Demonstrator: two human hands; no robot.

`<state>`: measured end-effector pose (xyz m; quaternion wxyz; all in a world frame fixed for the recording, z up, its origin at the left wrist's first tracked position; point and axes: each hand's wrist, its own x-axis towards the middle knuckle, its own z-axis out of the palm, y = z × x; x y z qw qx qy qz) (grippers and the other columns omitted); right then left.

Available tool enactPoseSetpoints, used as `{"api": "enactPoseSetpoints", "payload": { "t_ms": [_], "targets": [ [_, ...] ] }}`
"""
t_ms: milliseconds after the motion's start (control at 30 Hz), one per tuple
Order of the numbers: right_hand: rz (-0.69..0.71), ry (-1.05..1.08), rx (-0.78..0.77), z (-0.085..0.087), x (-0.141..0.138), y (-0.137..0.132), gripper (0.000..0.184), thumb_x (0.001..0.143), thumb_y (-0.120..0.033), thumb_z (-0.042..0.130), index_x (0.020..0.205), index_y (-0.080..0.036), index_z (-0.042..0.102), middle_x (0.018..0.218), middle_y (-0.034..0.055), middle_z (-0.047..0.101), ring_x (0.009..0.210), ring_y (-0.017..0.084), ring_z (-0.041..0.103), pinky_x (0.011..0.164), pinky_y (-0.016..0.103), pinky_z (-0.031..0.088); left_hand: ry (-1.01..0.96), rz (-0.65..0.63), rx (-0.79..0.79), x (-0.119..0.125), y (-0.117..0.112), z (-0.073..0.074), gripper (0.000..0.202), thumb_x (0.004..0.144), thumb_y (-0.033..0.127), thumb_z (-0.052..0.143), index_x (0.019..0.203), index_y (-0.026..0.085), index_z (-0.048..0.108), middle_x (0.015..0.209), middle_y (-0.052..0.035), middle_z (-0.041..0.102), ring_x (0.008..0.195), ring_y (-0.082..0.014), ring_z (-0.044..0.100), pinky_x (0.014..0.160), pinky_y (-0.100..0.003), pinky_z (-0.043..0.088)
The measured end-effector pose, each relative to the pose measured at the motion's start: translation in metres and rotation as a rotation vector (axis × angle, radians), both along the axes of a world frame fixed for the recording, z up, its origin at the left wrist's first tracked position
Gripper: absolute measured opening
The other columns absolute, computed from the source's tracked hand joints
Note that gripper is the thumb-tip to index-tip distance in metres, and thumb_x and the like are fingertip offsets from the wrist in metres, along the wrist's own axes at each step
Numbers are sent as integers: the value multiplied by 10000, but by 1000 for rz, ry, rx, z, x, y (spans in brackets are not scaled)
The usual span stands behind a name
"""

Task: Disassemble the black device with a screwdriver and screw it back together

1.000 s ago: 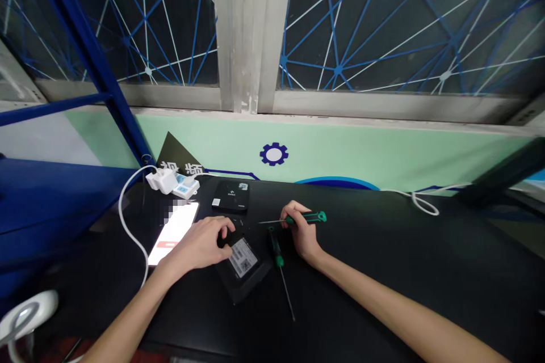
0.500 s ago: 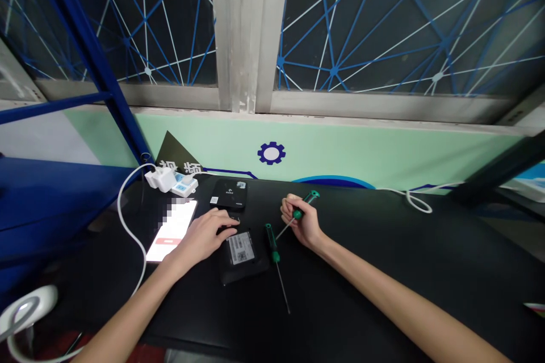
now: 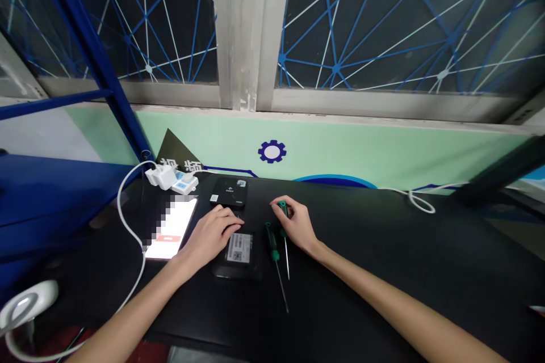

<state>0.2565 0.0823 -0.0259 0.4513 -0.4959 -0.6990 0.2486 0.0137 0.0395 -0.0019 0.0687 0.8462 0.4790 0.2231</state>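
Observation:
My right hand (image 3: 296, 220) is closed around the green and black handle of a screwdriver (image 3: 284, 232), whose metal shaft points down toward the near side of the table. Just left of it a second green-handled screwdriver (image 3: 272, 245) lies on the black table. A black box-shaped device (image 3: 254, 267) with a white printed label (image 3: 239, 248) lies further left. My left hand (image 3: 218, 232) rests at its far left edge, thumb and fingertips drawn close together. What is between those fingertips, if anything, cannot be made out.
Behind my left hand lies a flat black box (image 3: 229, 191) with a white sticker. A lit phone (image 3: 172, 232) is to the left, near a white power strip (image 3: 185, 183) with a plugged-in charger (image 3: 162, 176). A white cable (image 3: 123, 215) loops along the left side.
The right-hand screwdriver has swung round from a slant, its shaft now pointing toward me beside the second screwdriver. The labelled device has tipped flatter and turned slightly; my left fingers have drawn closer together.

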Motion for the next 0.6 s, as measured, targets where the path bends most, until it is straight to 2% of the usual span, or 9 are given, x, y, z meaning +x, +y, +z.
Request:
{"api": "enactPoseSetpoints", "payload": {
  "t_ms": [100, 200, 367, 600],
  "targets": [
    [7, -189, 59, 1, -1, -2, 151, 891, -283, 546, 854, -217, 677, 787, 6, 666, 678, 169, 583, 651, 279, 403, 1, 39, 21, 5, -3, 0, 253, 994, 219, 475, 1044, 238, 722, 958, -16, 691, 928, -191, 606, 795, -312, 499],
    [-10, -322, 66, 1, -2, -3, 132, 867, -236, 547, 839, -226, 675, 876, 14, 686, 789, 185, 631, 719, 280, 423, 3, 78, 40, 10, -6, 0, 253, 983, 217, 463, 1010, 225, 715, 945, -27, 685, 920, -202, 608, 784, -327, 500],
    [-35, -463, 63, -1, -5, -3, 125, 857, -232, 553, 848, -228, 677, 884, 18, 639, 775, 179, 623, 649, 259, 392, 10, 114, 61, 13, -7, -3, 256, 979, 214, 445, 979, 215, 701, 925, -32, 676, 902, -203, 598, 803, -343, 496],
    [1, -538, 50, -2, -5, -2, 136, 894, -233, 531, 882, -229, 666, 954, 29, 613, 773, 172, 624, 617, 256, 375, 8, 132, 77, 13, -7, -5, 264, 986, 220, 432, 960, 219, 695, 910, -34, 671, 900, -204, 596, 778, -328, 492]
  ]
}}
